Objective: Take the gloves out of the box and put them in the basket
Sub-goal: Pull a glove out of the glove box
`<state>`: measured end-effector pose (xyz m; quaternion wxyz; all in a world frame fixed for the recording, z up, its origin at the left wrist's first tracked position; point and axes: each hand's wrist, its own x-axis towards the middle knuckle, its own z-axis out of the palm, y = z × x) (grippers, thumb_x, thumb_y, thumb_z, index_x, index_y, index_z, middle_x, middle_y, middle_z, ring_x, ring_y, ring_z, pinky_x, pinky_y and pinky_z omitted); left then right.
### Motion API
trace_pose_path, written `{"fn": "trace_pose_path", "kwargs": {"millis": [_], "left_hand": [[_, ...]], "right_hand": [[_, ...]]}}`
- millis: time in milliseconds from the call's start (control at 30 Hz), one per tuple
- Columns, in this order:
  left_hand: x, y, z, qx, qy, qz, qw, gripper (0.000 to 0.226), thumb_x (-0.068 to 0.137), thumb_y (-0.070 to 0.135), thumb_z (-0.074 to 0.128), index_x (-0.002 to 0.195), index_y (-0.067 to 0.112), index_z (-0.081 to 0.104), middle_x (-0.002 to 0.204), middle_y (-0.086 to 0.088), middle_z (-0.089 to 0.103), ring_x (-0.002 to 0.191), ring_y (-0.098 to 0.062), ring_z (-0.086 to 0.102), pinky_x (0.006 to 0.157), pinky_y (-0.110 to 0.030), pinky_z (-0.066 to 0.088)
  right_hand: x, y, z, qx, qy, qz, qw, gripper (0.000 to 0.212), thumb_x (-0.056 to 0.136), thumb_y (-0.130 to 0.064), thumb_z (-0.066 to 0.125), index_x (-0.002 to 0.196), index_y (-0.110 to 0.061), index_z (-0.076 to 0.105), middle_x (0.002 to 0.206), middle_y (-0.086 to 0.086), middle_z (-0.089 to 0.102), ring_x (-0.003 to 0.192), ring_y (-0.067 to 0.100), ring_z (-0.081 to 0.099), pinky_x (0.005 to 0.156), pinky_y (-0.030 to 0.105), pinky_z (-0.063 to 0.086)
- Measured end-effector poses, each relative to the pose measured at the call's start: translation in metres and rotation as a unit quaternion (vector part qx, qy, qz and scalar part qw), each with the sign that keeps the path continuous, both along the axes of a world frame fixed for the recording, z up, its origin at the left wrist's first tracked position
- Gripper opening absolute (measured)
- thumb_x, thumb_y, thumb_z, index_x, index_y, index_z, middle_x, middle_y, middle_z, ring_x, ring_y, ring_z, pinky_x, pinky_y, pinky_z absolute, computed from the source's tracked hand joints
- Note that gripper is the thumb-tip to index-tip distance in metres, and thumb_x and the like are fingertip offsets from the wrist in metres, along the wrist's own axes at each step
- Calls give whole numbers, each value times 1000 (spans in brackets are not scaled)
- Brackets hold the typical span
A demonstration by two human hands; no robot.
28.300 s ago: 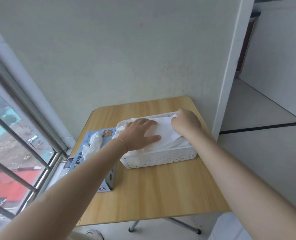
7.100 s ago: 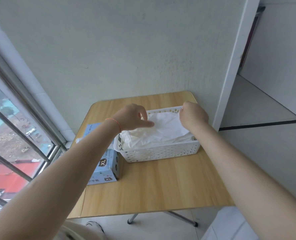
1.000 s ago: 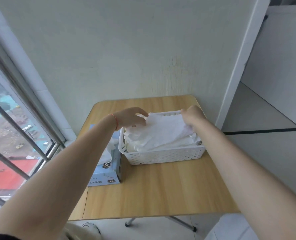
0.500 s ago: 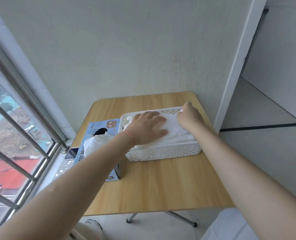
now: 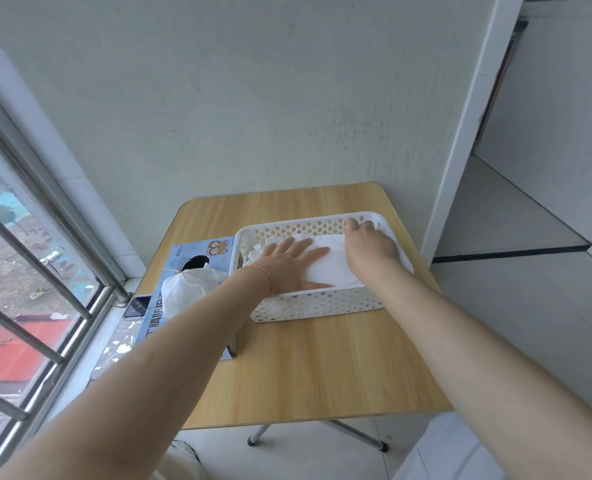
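A white perforated basket (image 5: 315,303) stands on the wooden table and holds a pile of thin white gloves (image 5: 332,268). My left hand (image 5: 291,263) lies flat on the pile, fingers straight and spread. My right hand (image 5: 370,245) rests on the right part of the pile by the basket's far rim; its fingers are bent over the gloves and their tips are hidden. To the left of the basket lies the blue glove box (image 5: 197,271), with a white glove (image 5: 190,289) sticking up out of its opening.
The small wooden table (image 5: 315,362) stands against a pale wall. A phone (image 5: 136,306) lies on the windowsill left of the box, beside a barred window (image 5: 27,271). A doorway opens at the right.
A second ago both hands held a glove spread above the basket. It has since been laid on the pile, and my left hand has flattened on top of it.
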<state>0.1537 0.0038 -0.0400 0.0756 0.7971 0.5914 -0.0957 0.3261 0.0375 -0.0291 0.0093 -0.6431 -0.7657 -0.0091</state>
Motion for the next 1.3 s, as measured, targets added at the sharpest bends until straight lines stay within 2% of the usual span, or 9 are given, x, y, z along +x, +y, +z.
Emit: {"fn": "trace_pose_path", "kwargs": {"millis": [200, 333, 533, 633, 733, 867, 967, 1100, 1300], "left_hand": [[-17, -14, 36, 91, -199, 40, 975, 97, 65, 92, 31, 150, 48, 23, 163, 4, 18, 151, -20, 11, 119, -51, 11], [-65, -23, 62, 150, -253, 107, 950, 82, 71, 88, 32, 141, 47, 42, 152, 6, 40, 142, -20, 32, 116, -50, 28], [-136, -54, 60, 201, -374, 208, 881, 29, 94, 41, 59, 119, 27, 64, 118, 1, 57, 110, -17, 56, 94, -25, 39], [-154, -73, 53, 217, -411, 230, 855, 29, 95, 31, 60, 122, 20, 62, 112, 1, 56, 99, -15, 56, 83, -21, 40], [-164, -85, 48, 210, -448, 250, 832, 25, 95, 29, 60, 118, 22, 63, 110, 2, 61, 94, -13, 58, 70, -13, 41], [-177, -96, 39, 185, -479, 263, 817, 13, 91, 30, 62, 101, 24, 69, 104, 8, 68, 98, -10, 63, 80, -20, 48], [-180, -100, 35, 157, -481, 242, 828, 28, 79, 38, 70, 103, 25, 68, 103, 6, 68, 95, -9, 64, 79, -23, 50], [-180, -97, 32, 220, -447, 259, 827, 9, 86, 28, 70, 90, 20, 70, 86, 10, 68, 84, -11, 64, 74, -24, 51], [-196, -91, 31, 226, -420, 337, 812, 33, 91, 24, 59, 62, 10, 55, 55, 0, 38, 53, -18, 32, 55, -28, 28]], "right_hand": [[-12, -6, 18, 162, -54, 54, 984, 37, 86, -4, 53, 121, -9, 42, 120, 14, 47, 108, 29, 50, 76, 34, 41], [-47, -12, 42, 193, 47, 85, 976, 25, 88, -7, 50, 113, -6, 48, 114, 15, 50, 103, 33, 51, 75, 37, 39], [-139, -59, 59, -85, 304, 230, 920, 24, 92, -38, 56, 92, -15, 61, 93, 1, 61, 91, 23, 58, 77, 35, 46], [-171, -77, 54, -108, 160, 302, 933, 46, 73, -62, 69, 96, -23, 63, 107, -4, 53, 108, 14, 45, 95, 37, 36], [-184, -76, 45, -37, 106, 313, 943, 31, 81, -47, 65, 101, -22, 62, 104, -3, 46, 114, 18, 42, 95, 38, 32], [-187, -66, 47, -14, 263, 245, 933, 12, 88, -24, 58, 96, -19, 65, 87, -4, 52, 89, 19, 52, 76, 30, 40], [-188, -61, 55, -3, 342, 207, 917, 19, 91, -14, 51, 93, -15, 70, 88, -2, 65, 82, 17, 55, 62, 25, 38], [-194, -61, 61, -30, 386, 192, 902, 14, 91, -24, 60, 101, -17, 69, 93, -3, 64, 82, 13, 57, 66, 24, 41], [-176, -56, 66, -147, 438, 126, 878, 13, 83, -13, 72, 94, -12, 65, 79, 2, 65, 60, 9, 56, 57, 19, 46]]}}
